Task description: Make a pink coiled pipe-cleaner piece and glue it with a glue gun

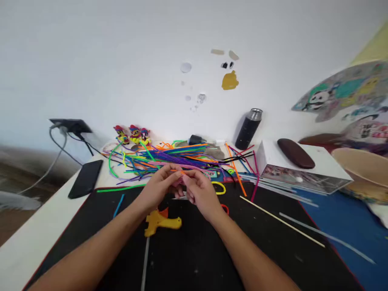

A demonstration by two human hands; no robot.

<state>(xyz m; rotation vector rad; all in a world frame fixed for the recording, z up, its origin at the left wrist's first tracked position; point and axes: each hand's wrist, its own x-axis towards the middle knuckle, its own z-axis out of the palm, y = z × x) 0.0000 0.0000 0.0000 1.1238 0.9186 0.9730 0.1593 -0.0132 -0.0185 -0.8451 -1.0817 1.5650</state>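
My left hand [163,182] and my right hand [201,192] meet above the black mat, fingers pinched together. Between their fingertips is a small bent pink pipe cleaner [178,180], with a bit of orange at its top; the fingers hide much of it. Just below my left hand lies a yellow glue gun [163,221] with a clear glue stick [145,262] reaching toward the front. Behind my right hand show a yellow loop handle [223,188] and a red one [225,208], apparently of scissors partly hidden by the hands. A heap of coloured pipe cleaners [178,155] spreads beyond them.
A black mat [188,262] covers the table. At left lies a phone [85,178]; small figurines [135,134] stand by the wall. A black flask [248,129], a white box [306,161] and a brown case [296,152] are at right, beside a wooden stick [281,220].
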